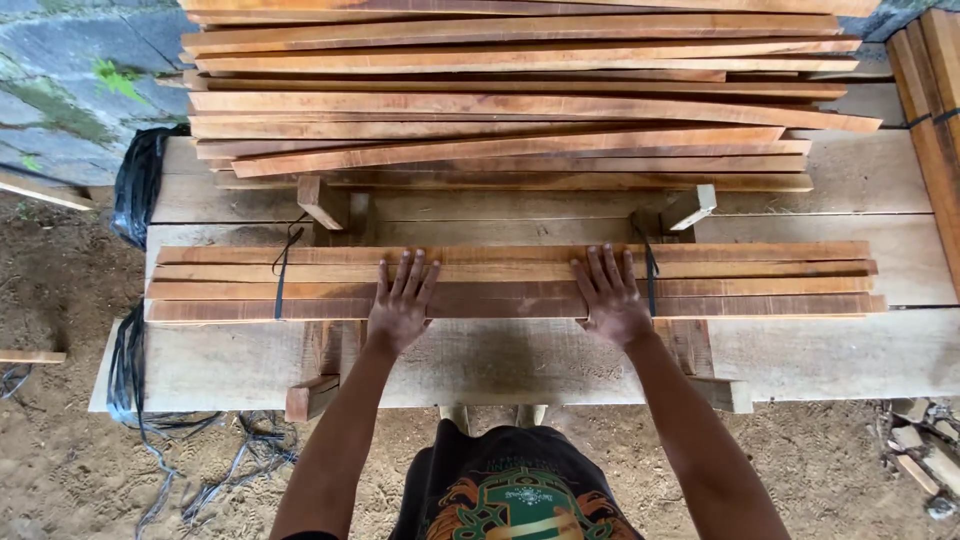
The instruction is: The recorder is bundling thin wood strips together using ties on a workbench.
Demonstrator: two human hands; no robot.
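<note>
Bare plank (560, 365) nearside of the strapped slats (760, 280) (corner blocks (310, 396) aside); loose slat pile (520, 100) crowding behind.

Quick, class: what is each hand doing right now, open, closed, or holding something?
Left hand: open, fingers spread, pressed flat on the row of wooden slats; gripping nothing.
Right hand: open, palm down on the same slats; gripping nothing.

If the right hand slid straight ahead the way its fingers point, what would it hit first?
The right hand lies flat on the strapped slats, fingers pointing away. Past their far edge comes bare plank, then probably the big slat pile, though the angled wooden block sits close to that line.
</note>
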